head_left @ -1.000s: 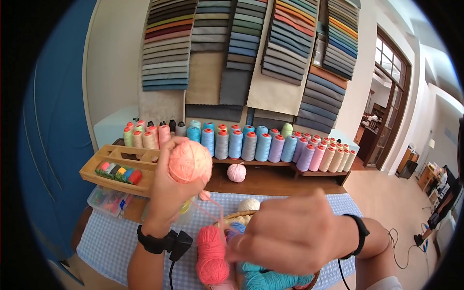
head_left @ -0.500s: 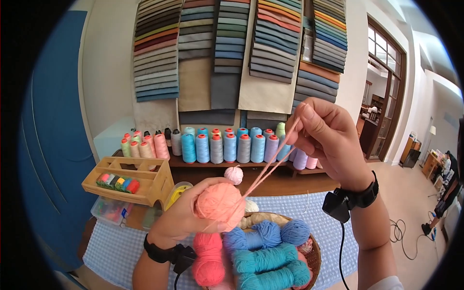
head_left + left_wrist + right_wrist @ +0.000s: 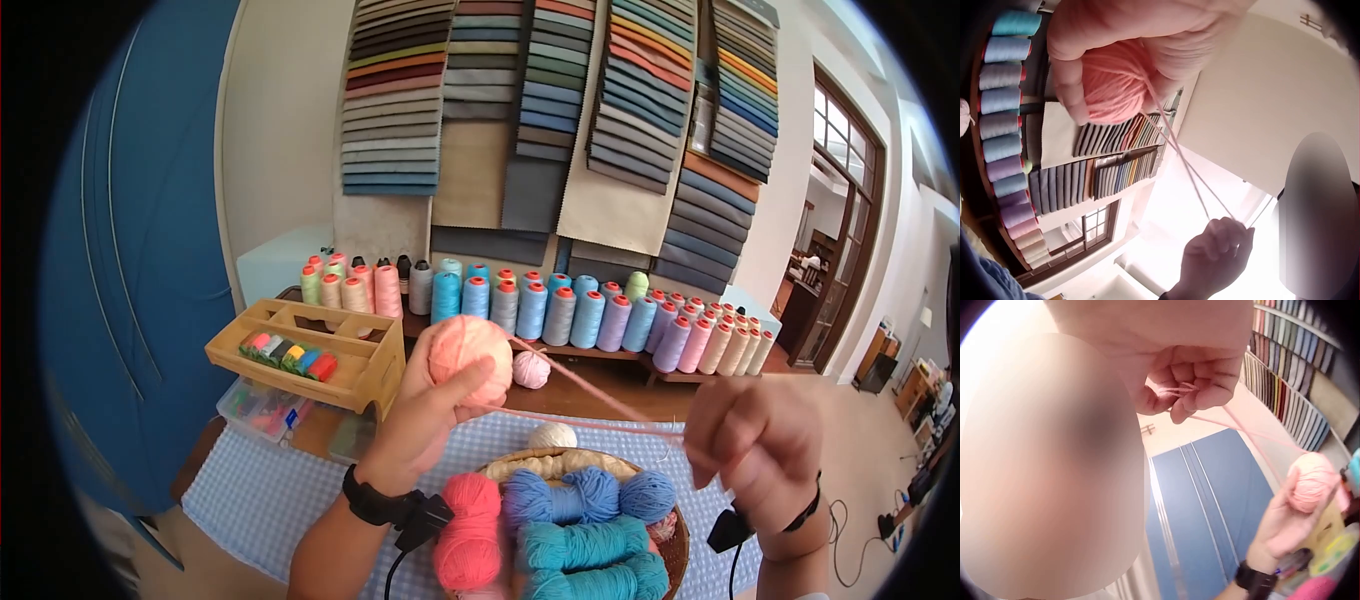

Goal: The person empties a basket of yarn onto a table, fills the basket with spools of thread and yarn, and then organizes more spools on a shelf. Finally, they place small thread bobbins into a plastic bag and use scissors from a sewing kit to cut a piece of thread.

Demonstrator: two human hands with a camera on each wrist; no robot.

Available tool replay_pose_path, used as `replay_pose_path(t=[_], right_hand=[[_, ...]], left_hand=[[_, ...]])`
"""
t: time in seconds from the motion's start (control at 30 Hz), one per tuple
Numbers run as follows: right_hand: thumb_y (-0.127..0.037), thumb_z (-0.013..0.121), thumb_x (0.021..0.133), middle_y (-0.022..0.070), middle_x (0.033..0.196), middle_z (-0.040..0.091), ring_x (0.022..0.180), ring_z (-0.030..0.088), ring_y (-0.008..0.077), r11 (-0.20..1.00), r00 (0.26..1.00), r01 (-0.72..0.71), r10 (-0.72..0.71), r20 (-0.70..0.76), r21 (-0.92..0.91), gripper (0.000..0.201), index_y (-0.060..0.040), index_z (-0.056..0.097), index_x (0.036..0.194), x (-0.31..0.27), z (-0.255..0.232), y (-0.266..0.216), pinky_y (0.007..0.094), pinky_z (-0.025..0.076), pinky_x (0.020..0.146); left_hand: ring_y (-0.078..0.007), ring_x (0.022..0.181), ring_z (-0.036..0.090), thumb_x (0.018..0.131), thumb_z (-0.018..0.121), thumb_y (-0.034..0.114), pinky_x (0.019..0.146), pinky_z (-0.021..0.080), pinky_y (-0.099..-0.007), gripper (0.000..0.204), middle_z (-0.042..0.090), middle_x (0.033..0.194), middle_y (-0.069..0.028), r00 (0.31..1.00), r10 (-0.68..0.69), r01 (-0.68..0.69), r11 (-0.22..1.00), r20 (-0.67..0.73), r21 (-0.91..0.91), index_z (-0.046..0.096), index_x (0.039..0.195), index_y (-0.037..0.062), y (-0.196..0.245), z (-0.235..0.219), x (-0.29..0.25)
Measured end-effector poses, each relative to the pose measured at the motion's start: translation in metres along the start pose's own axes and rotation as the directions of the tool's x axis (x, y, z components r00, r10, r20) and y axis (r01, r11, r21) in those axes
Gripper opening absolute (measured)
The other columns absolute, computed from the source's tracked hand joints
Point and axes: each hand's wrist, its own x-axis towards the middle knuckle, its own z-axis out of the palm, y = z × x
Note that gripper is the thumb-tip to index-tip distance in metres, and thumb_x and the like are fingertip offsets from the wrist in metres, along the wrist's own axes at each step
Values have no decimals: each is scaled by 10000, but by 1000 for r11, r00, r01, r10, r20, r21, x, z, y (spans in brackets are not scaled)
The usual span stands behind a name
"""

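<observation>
My left hand grips a round peach-pink yarn ball, its thumb across the front. In the left wrist view the fingers curl round the same ball. Two strands of pink yarn run taut from the ball to my right hand, which is off to the right with curled fingers, slightly blurred. The right wrist view shows the strand pinched and looped between the fingers of my right hand. Below, a wicker basket holds blue skeins and teal skeins.
Coral-pink yarn lies at the basket's left. A white ball and a pale pink ball are behind it. A wooden organizer stands at left above a clear plastic box. Thread cones line the back shelf.
My right hand has swung from a raised position down and outward to the right, the yarn stretching with it. My left hand has lifted the ball, turning it. The head view has shifted.
</observation>
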Motion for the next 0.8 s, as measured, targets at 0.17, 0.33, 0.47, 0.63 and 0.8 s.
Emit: replay_pose_path(t=[0.17, 0.33, 0.47, 0.63, 0.8], right_hand=[[-175, 693, 824, 65, 783, 595, 658, 602, 187, 763, 913, 387, -237, 333, -517, 153, -57, 600, 795, -23, 36, 24, 295, 470, 521], [-178, 633, 763, 69, 818, 524, 764, 564, 212, 703, 646, 630, -238, 725, -331, 152, -38, 585, 797, -17, 64, 16, 317, 473, 624], [-176, 628, 750, 64, 808, 516, 754, 561, 211, 736, 652, 610, -256, 714, -293, 150, -41, 570, 782, -14, 72, 18, 313, 469, 607], [-256, 606, 975, 75, 797, 610, 652, 610, 196, 740, 821, 516, -282, 496, -432, 266, -1, 642, 911, 0, 43, 4, 308, 479, 560], [-178, 762, 842, 40, 705, 631, 575, 607, 174, 816, 956, 279, -187, 226, -506, 224, -107, 585, 725, 2, 10, 3, 288, 469, 491]], left_hand=[[-192, 1134, 628, 1027, 613, 242, 931, 598, -367, 414, 584, 1261, -54, 992, 42, -80, 939, -118, -334, 448, 1379, 100, -3, -8, 5], [-225, 1215, 578, 1031, 602, 250, 946, 597, -425, 457, 493, 1370, -68, 970, 45, -134, 918, -238, -373, 394, 1426, 153, -14, -9, 7], [-225, 1207, 576, 1020, 623, 234, 921, 601, -421, 479, 468, 1396, -64, 967, 71, -135, 957, -244, -257, 385, 1432, 176, -5, -1, 3], [-192, 1087, 634, 1000, 659, 264, 820, 606, -361, 466, 549, 1310, -48, 971, 53, -78, 992, -234, -101, 444, 1402, 165, 6, -14, 6], [-165, 1064, 642, 977, 688, 295, 800, 584, -322, 513, 586, 1266, -41, 967, 78, -109, 987, -241, -117, 460, 1415, 160, 13, -17, 7]])
